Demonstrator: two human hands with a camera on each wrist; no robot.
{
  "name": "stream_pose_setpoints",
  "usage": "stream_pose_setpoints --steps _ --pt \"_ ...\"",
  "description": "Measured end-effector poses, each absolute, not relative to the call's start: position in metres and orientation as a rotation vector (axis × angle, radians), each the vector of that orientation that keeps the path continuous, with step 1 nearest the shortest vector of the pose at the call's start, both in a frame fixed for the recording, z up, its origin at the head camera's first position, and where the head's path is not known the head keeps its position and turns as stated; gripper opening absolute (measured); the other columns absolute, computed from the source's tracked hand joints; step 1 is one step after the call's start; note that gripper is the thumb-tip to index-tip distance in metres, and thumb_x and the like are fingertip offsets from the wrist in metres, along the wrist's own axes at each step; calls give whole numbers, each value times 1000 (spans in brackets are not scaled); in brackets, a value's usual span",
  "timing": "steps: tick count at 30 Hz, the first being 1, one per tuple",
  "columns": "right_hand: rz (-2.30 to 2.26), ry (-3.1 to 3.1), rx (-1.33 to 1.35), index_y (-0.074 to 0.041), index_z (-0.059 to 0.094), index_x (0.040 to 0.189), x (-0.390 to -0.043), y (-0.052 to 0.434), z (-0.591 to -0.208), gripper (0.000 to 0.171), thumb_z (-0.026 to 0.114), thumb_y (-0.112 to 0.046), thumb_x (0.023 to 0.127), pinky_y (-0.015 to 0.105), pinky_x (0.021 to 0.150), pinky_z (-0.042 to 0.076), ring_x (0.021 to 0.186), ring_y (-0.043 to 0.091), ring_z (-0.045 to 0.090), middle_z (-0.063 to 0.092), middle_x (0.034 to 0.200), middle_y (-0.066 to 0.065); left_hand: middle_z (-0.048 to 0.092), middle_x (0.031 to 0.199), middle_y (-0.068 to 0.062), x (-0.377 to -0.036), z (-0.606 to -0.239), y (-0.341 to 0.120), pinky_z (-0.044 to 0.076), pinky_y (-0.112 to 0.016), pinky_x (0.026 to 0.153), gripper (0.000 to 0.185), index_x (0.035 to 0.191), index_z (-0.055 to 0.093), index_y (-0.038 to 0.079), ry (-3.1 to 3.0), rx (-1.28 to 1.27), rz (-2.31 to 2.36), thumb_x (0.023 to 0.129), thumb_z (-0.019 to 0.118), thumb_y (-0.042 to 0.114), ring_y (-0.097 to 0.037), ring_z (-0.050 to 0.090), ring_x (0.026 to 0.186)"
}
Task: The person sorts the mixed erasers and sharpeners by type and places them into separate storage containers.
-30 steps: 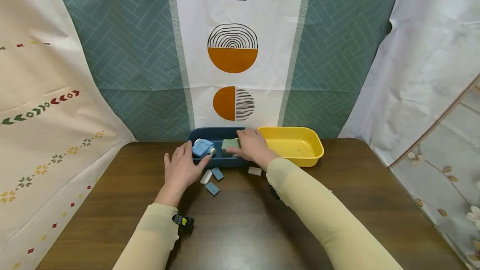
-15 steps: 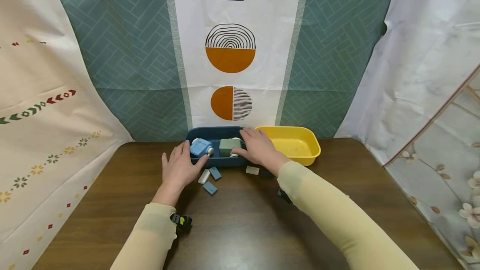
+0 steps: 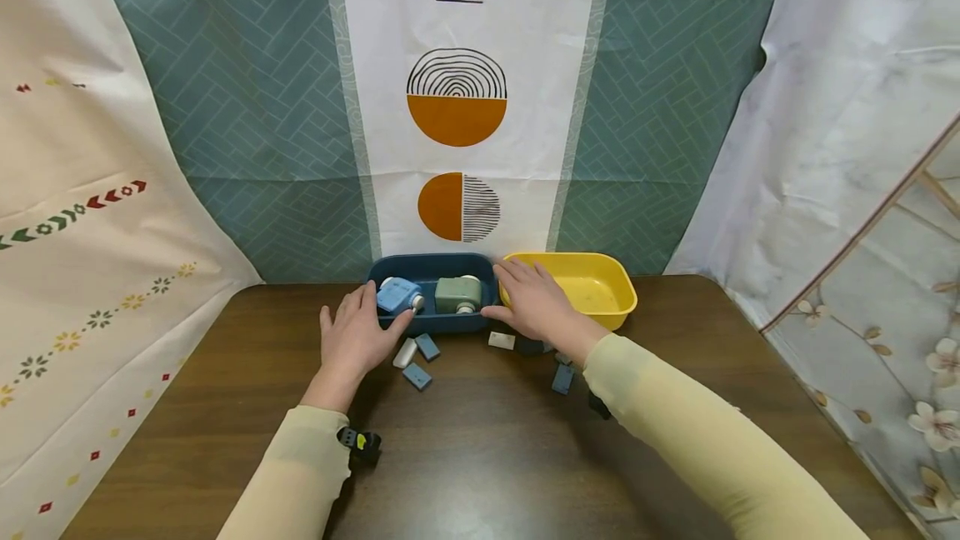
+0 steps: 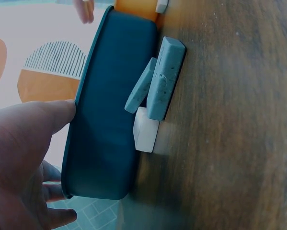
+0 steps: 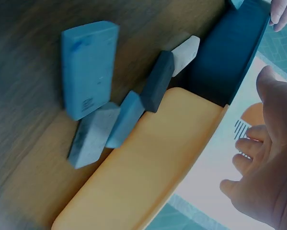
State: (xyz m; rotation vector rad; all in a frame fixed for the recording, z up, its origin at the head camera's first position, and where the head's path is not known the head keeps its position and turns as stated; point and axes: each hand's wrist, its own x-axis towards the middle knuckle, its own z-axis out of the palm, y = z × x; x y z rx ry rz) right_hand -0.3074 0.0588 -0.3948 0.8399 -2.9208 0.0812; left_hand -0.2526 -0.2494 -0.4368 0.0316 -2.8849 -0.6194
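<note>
A dark blue tray (image 3: 441, 325) stands at the back of the table. Inside lie a light blue bottle (image 3: 398, 295) with a white cap and a green bottle (image 3: 455, 295), both on their sides. Spread over the tray's left end, my left hand (image 3: 357, 335) has its thumb against the rim in the left wrist view. My right hand (image 3: 537, 303) hovers with loosely stretched fingers where the blue tray meets the yellow tray (image 3: 619, 320). It holds nothing. Its wrist partly covers the small blocks below it in the head view.
Before the blue tray's left half lie a white block (image 3: 405, 353) and two blue blocks (image 3: 417, 376). Farther right are a white block (image 3: 502, 341) and, in the right wrist view, a dark block (image 5: 157, 81), two blue blocks (image 5: 89, 69) and a grey one (image 5: 93, 135).
My right hand has moved right, off the green bottle and toward the yellow tray, leaving the bottle in full view in the blue tray. My left hand has stayed at the tray's left end.
</note>
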Motion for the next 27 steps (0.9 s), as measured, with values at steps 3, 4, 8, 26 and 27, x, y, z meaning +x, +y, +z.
stream_pose_setpoints --steps 3,4,8,26,27 --pt "114 -2917 839 -6 38 171 -302 68 -395 88 61 -63 108 57 134 18 166 32 28 36 177 13 32 173 -30 -252 -437 -249 3 -78 127 98 172 25 -5 -2888 32 -623 108 59 62 -49 30 159" --pt "129 -2912 840 -6 39 171 -300 71 -396 88 62 -63 108 57 134 18 166 32 28 36 177 13 32 173 -30 -252 -437 -250 3 -78 127 99 172 25 -5 -2888 32 -625 108 59 62 -49 30 159" --pt "165 -2894 850 -5 40 170 -294 84 -397 87 63 -61 108 57 134 16 166 33 28 38 176 15 31 173 -31 -252 -437 -250 3 -78 127 99 172 25 -5 -2888 35 -622 108 59 63 -49 30 159" --pt "193 -2892 810 -1 42 168 -273 145 -406 84 68 -54 108 64 132 20 164 40 31 41 173 21 31 173 -31 -252 -436 -249 3 -78 127 98 172 24 -5 -2891 27 -622 108 59 61 -50 29 159" --pt "195 -2891 806 0 42 168 -272 149 -407 84 68 -53 108 64 132 20 164 41 31 41 173 21 31 173 -31 -252 -436 -249 2 -78 127 98 172 24 -5 -2892 28 -621 108 59 61 -49 29 159"
